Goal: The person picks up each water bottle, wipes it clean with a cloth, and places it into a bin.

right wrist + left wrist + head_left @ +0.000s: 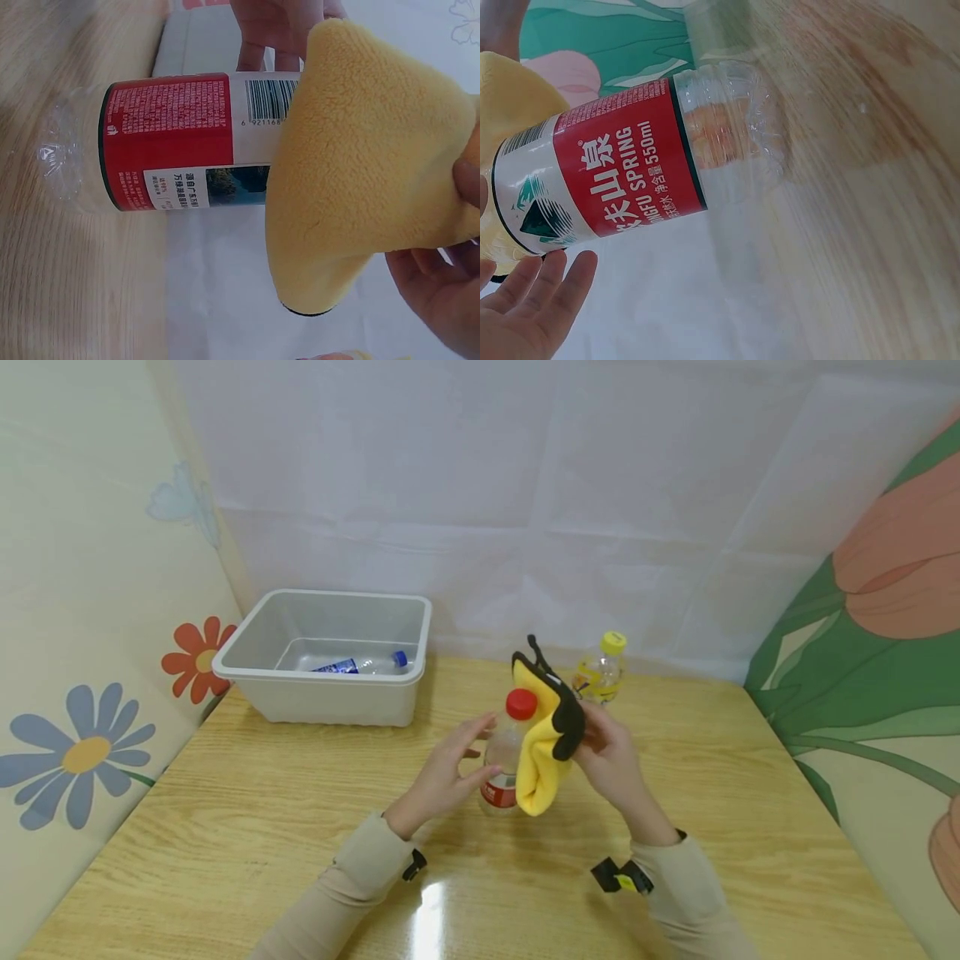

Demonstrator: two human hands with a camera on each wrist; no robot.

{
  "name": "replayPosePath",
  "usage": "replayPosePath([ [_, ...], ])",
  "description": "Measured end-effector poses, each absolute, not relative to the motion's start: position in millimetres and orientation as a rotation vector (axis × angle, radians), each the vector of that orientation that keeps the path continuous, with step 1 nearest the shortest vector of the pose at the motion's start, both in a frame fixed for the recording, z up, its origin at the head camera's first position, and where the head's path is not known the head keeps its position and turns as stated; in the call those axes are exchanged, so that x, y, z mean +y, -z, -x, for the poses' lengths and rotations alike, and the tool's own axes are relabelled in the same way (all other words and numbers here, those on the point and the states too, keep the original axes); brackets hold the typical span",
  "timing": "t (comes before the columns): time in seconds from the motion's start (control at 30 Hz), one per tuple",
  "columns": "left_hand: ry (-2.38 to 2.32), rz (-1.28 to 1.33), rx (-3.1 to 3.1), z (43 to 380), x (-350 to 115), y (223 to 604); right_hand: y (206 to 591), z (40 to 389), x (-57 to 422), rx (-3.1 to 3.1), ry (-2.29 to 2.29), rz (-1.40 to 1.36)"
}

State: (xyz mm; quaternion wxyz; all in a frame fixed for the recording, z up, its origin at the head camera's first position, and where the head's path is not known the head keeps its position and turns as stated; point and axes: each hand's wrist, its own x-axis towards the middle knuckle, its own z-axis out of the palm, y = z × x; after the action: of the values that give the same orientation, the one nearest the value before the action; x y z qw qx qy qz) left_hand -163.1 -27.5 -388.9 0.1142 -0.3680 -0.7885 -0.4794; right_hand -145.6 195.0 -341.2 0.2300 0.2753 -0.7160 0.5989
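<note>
A clear plastic bottle with a red cap [521, 703] and a red-and-white label [619, 161] stands upright on the wooden table. Around its left side is my left hand [450, 770], fingers spread and loosely bent; in the left wrist view the fingertips [581, 270] lie close beside the label, and firm contact cannot be made out. My right hand [611, 760] pinches a fluffy yellow cloth [360, 150] with black edging. The cloth hangs against the right side of the bottle, covering part of its upper body in the right wrist view.
At the back left stands a grey plastic bin [337, 697] with a blue-labelled clear bottle [371, 665] lying inside. A yellow-capped bottle [609, 662] stands behind my right hand. A white sheet [487, 485] hangs along the table's back edge, with flower-printed sheets at both sides.
</note>
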Motion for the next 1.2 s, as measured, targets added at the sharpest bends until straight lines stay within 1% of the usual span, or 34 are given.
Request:
replayPosePath([
  [0.37, 1.433, 1.100, -2.305, 164.0, -27.7, 390.6, 346.4, 150.6, 195.6, -2.093, -1.592, -0.755],
  [0.77, 1.520, 1.166, -2.303, 165.2, -27.0, 392.7, 357.2, 148.4, 198.3, -2.240, -1.633, -0.617],
  [1.2, 1.524, 1.113, -2.369, 162.9, -22.7, 390.2, 376.9, 146.1, 197.2, -2.259, -1.703, -0.565],
])
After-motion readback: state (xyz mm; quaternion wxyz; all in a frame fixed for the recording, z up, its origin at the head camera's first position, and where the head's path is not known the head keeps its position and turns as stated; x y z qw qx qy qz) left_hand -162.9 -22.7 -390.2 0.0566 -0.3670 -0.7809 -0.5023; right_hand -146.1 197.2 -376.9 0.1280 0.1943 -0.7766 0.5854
